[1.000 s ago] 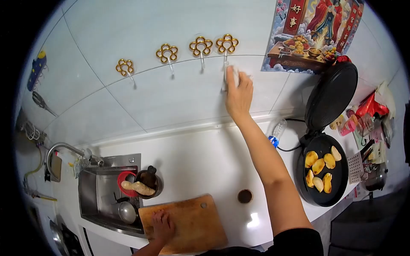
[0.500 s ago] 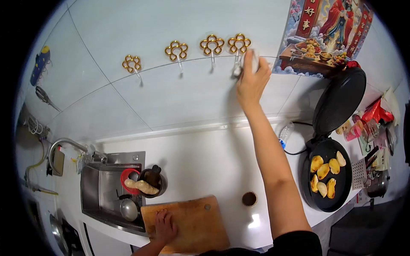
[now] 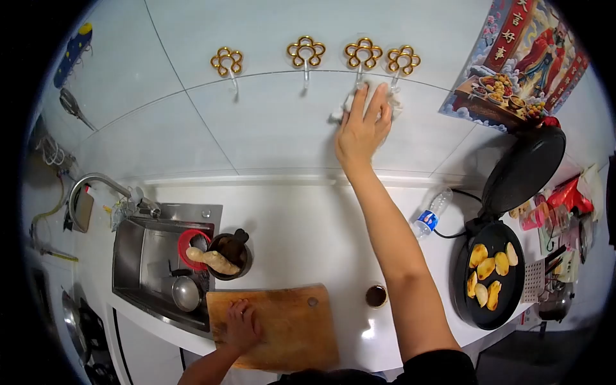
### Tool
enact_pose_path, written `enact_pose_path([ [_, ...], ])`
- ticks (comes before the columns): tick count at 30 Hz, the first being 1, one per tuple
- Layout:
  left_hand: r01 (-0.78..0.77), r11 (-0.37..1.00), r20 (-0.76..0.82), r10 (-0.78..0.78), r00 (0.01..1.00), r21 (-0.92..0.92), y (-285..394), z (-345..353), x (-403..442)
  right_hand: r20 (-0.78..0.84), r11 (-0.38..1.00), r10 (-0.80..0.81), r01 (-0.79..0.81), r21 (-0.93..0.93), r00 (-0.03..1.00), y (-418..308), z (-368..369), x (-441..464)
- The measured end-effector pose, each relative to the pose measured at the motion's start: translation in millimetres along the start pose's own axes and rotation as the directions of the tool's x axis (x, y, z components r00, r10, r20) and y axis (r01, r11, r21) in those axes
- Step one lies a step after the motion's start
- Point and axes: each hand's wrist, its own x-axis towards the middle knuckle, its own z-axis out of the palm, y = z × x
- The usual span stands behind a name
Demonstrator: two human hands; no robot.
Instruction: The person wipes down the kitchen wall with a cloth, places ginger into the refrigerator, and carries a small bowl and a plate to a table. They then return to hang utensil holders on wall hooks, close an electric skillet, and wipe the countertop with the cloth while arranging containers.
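My right hand (image 3: 364, 131) is raised to the tiled wall and presses a crumpled white cloth (image 3: 396, 104) against it, just below the gold flower-shaped hooks (image 3: 364, 53). Whether the white piece is fabric or paper is hard to tell. The palm and fingers cover much of it. My left hand (image 3: 243, 326) rests on the wooden cutting board (image 3: 295, 333), fingers stretched out and holding nothing.
A steel sink (image 3: 131, 256) is at left, beside a dark pot (image 3: 240, 273) with a pale root (image 3: 215, 261) across it. On the right are a water bottle (image 3: 434, 213), a cup of dark liquid (image 3: 376, 296) and an open electric pan (image 3: 471, 301) with browned slices.
My right hand and the cloth have moved left and down along the wall, relative to the hooks. The view has shifted somewhat. My left hand stays on the board.
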Motion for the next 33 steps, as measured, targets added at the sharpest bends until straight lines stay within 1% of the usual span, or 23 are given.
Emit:
enact_pose_path([
  [1, 0.010, 1.000, -0.003, -0.010, 1.000, -0.004, 0.4, 0.7, -0.1, -0.045, 0.999, 0.041, -0.041, 0.012, 0.998, -8.0, 2.0, 4.9],
  [4, 0.024, 1.000, -0.010, -0.024, 1.000, -0.007, -1.6, -2.5, 2.9, -0.050, 0.996, 0.074, -0.071, 0.055, 0.996, -10.6, 5.0, 5.6],
  [7, 0.030, 0.999, -0.016, -0.031, 0.999, -0.019, -1.2, -3.3, 5.4, -0.062, 0.984, 0.163, -0.158, 0.080, 0.985, -17.7, 4.6, 11.7],
  [10, 0.038, 0.999, -0.014, -0.038, 0.999, -0.016, -1.5, -1.3, 5.8, -0.162, 0.975, 0.220, -0.223, 0.000, 0.962, -27.8, 23.7, 13.5],
  [13, 0.039, 0.999, -0.016, -0.039, 0.999, -0.017, -1.7, -3.3, 5.7, -0.124, 0.971, 0.239, -0.235, 0.042, 0.963, -32.5, 45.7, -19.5],
  [14, 0.034, 0.999, -0.020, -0.034, 0.999, -0.024, 0.6, -2.2, 6.3, -0.007, 0.988, 0.154, -0.154, 0.011, 0.988, -29.6, 53.7, -47.9],
  [15, 0.038, 0.999, -0.022, -0.039, 0.999, -0.030, 2.1, -0.9, 5.2, 0.114, 0.997, 0.072, -0.071, -0.014, 0.991, -25.0, 61.2, -87.4],
  [16, 0.040, 0.999, -0.027, -0.041, 0.999, -0.029, 0.5, -0.2, 4.9, 0.229, 1.000, -0.005, 0.011, -0.027, 0.973, -22.9, 64.9, -105.9],
  [19, 0.050, 0.998, -0.017, -0.050, 0.999, -0.037, 0.8, -5.0, 5.2, 0.157, 0.992, -0.120, 0.124, -0.018, 0.980, -19.6, 61.3, -98.7],
  [21, 0.054, 0.998, -0.011, -0.054, 0.998, -0.042, 1.6, -4.3, 6.8, 0.042, 0.993, -0.115, 0.114, 0.025, 0.992, -32.2, 51.6, -53.8],
  [23, 0.053, 0.998, -0.012, -0.053, 0.999, -0.035, 1.7, -1.7, 6.1, -0.110, 0.997, 0.046, -0.038, 0.071, 0.993, -57.6, 41.4, -5.4],
  [26, 0.056, 0.998, 0.003, -0.056, 0.998, -0.021, -0.9, 2.0, 7.5, -0.165, 0.984, 0.176, -0.168, 0.062, 0.970, -78.4, 53.6, 3.5],
  [29, 0.068, 0.996, 0.039, -0.066, 0.997, -0.052, -2.0, 4.6, 3.3, -0.026, 1.000, 0.026, -0.026, 0.008, 0.999, -75.7, 60.7, -21.0],
  [30, 0.058, 0.997, 0.036, -0.056, 0.998, -0.054, -2.2, 6.2, 2.9, -0.001, 0.995, -0.096, 0.096, 0.020, 0.995, -68.6, 67.9, -39.8],
  [31, 0.049, 0.997, 0.032, -0.048, 0.998, -0.056, -3.0, 6.8, 1.5, 0.025, 0.976, -0.217, 0.216, 0.038, 0.976, -56.9, 75.8, -64.4],
  [32, 0.041, 0.998, 0.029, -0.040, 0.999, -0.054, -3.6, 5.5, 0.1, 0.101, 0.935, -0.353, 0.346, 0.083, 0.930, -40.4, 75.5, -88.9],
  [33, 0.030, 0.999, 0.030, -0.029, 0.999, -0.044, -3.9, 5.3, -0.2, 0.165, 0.874, -0.484, 0.465, 0.142, 0.859, -23.1, 78.4, -107.9],
])
